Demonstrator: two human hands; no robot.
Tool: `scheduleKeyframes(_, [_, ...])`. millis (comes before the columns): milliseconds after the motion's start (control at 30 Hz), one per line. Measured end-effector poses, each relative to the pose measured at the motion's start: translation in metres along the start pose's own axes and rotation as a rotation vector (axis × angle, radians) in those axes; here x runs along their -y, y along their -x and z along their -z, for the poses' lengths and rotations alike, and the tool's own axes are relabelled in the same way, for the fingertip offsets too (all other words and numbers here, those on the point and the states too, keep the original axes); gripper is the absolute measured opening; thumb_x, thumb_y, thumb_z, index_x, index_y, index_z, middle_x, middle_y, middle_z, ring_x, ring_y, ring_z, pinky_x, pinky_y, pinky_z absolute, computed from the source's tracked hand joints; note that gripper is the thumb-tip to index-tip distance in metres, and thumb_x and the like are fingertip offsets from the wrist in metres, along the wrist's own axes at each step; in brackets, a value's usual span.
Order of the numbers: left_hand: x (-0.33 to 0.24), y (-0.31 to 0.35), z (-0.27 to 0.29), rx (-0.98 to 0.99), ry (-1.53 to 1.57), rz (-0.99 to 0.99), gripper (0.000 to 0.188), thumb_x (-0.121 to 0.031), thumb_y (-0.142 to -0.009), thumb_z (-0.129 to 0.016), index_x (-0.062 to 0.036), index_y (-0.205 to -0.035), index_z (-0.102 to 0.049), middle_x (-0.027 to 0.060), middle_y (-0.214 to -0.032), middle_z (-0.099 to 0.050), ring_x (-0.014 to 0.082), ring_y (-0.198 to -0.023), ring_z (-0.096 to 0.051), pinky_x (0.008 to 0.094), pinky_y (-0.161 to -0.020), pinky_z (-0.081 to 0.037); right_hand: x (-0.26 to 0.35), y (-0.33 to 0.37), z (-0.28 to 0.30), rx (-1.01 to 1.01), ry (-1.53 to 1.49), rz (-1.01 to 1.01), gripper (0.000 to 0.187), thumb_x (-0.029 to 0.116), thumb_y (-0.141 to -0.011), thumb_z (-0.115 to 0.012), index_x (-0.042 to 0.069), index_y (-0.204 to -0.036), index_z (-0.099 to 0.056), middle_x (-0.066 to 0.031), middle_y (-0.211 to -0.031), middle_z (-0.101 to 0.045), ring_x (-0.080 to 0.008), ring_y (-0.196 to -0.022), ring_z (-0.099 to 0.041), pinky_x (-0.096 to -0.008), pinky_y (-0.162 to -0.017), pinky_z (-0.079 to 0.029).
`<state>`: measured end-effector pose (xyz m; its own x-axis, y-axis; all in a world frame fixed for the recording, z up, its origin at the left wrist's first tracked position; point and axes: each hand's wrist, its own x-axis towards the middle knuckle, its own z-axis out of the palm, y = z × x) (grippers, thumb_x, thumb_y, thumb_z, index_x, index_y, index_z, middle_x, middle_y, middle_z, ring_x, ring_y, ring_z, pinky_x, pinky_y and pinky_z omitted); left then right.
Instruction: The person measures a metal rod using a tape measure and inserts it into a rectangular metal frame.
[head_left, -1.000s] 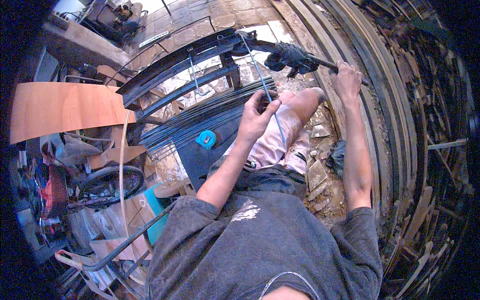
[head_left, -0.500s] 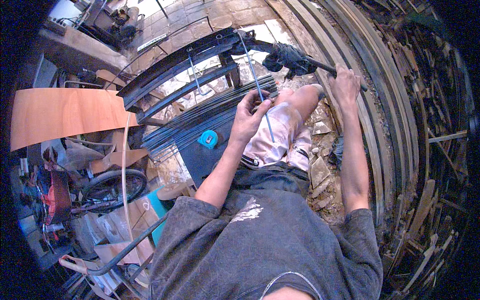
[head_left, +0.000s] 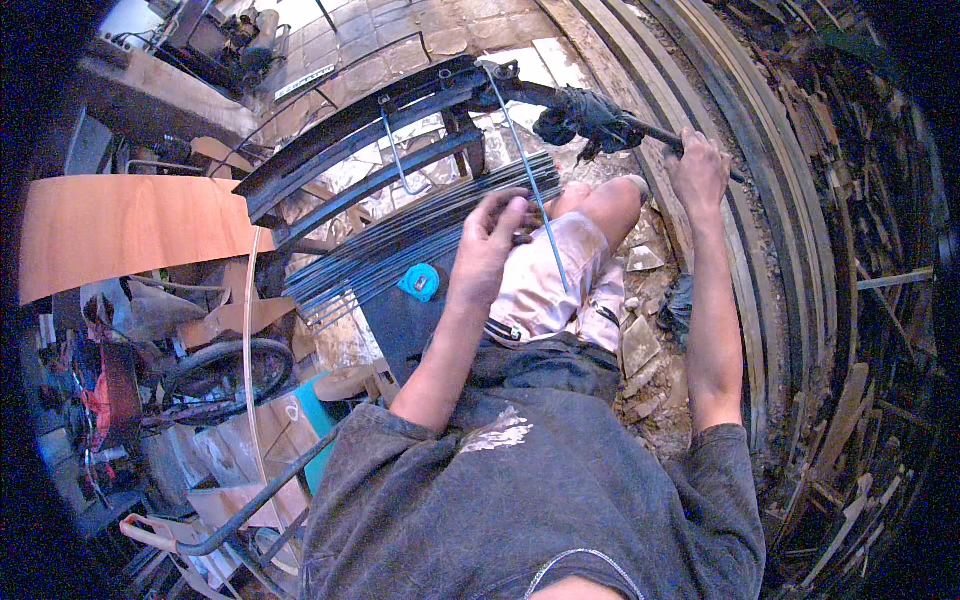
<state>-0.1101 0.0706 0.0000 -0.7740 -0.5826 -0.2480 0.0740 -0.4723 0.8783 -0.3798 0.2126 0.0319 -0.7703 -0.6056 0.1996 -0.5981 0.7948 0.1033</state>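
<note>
My right hand [head_left: 697, 172] is wrapped around the dark bar handle [head_left: 652, 132] of a metal bending rig. Black cloth or plastic [head_left: 590, 122] is bundled around the bar nearer the rig. A thin steel rod [head_left: 548, 228] slants from the rig's end down over my lap. Just left of it is my left hand [head_left: 492, 235], its fingers loosely curled and apart, holding nothing; whether a fingertip brushes the rod is hard to tell. The rig's long black steel beam [head_left: 350, 140] stretches away to the left, with a bent rod [head_left: 392, 150] hanging from it.
Many straight rods [head_left: 400, 235] lie in a bundle beneath the beam. A turquoise tape measure [head_left: 419, 282] rests on a dark surface left of my lap. Long timber beams [head_left: 740, 150] run along the right. A curved plywood sheet [head_left: 140, 235] and a wheel [head_left: 235, 378] are at left.
My left hand has let go of the rod and drawn slightly left of it. The rod's lower end has shifted right, and my right hand with the handle has moved slightly right.
</note>
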Motion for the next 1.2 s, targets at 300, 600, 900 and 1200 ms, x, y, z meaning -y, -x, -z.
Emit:
scheduleKeyframes(300, [0.002,0.003,-0.034,0.132,0.136,0.110,0.027,-0.022,-0.097,-0.053,-0.0010,-0.114,-0.056,0.0116,-0.094,-0.067,0.0176,-0.078,-0.065,0.0322,-0.069,-0.055,-0.019,-0.029,-0.016,-0.107,-0.032,0.083,0.033,0.025,-0.078,-0.068,0.008,-0.106,-0.063,-0.0110,-0.107,-0.065,-0.0280,-0.108,-0.058,-0.0441,-0.093,-0.043])
scheduleKeyframes(600, [0.010,-0.007,-0.032,0.118,0.051,0.153,0.024,-0.018,-0.097,-0.052,0.0004,-0.112,-0.054,0.0151,-0.096,-0.067,0.0199,-0.081,-0.066,0.0354,-0.069,-0.059,-0.031,-0.043,-0.010,0.066,0.036,0.000,0.024,0.022,-0.075,-0.069,0.009,-0.095,-0.067,-0.0134,-0.095,-0.069,-0.0299,-0.098,-0.063,-0.0448,-0.089,-0.044])
scheduleKeyframes(900, [0.010,-0.005,-0.032,0.115,0.098,0.154,0.020,-0.019,-0.097,-0.052,-0.0016,-0.107,-0.054,0.0149,-0.094,-0.067,0.0204,-0.079,-0.067,0.0364,-0.067,-0.060,-0.031,-0.036,-0.017,-0.027,-0.019,-0.019,0.025,0.021,-0.074,-0.071,0.005,-0.092,-0.067,-0.0167,-0.092,-0.067,-0.0336,-0.093,-0.063,-0.0455,-0.083,-0.046])
scheduleKeyframes(1200, [0.010,0.003,-0.020,0.095,0.118,0.191,0.020,-0.018,-0.097,-0.053,-0.0010,-0.108,-0.055,0.0131,-0.093,-0.067,0.0174,-0.078,-0.066,0.0328,-0.065,-0.058,-0.021,-0.015,-0.011,0.002,0.011,-0.082,0.024,0.023,-0.075,-0.068,0.005,-0.091,-0.067,-0.0167,-0.091,-0.068,-0.0337,-0.091,-0.064,-0.0467,-0.084,-0.046])
